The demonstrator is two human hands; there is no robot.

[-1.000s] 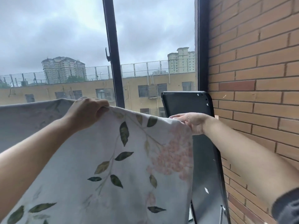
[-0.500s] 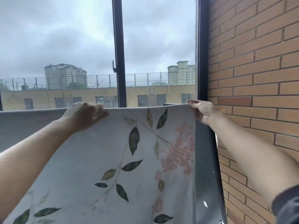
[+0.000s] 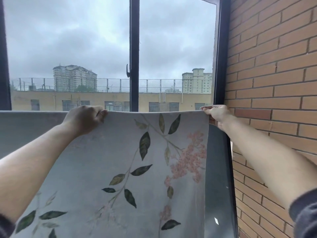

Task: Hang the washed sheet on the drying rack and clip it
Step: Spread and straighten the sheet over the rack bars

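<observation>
A pale grey sheet (image 3: 106, 169) printed with green leaves and pink blossoms hangs in front of me, its top edge stretched level across the view. My left hand (image 3: 84, 120) grips that top edge near the middle, fingers curled over the fold. My right hand (image 3: 217, 115) pinches the sheet's top right corner. The sheet runs on to the left past my left hand. The drying rack itself is hidden behind the cloth, and no clips are in view.
A brick wall (image 3: 274, 83) stands close on the right. A dark flat panel (image 3: 217, 177) leans behind the sheet's right edge. A black-framed window (image 3: 134, 48) with a handle fills the background, showing buildings and overcast sky.
Both hands have raised the sheet's top edge and pulled it taut and level. My right hand moved right to the corner, covering the dark panel's top.
</observation>
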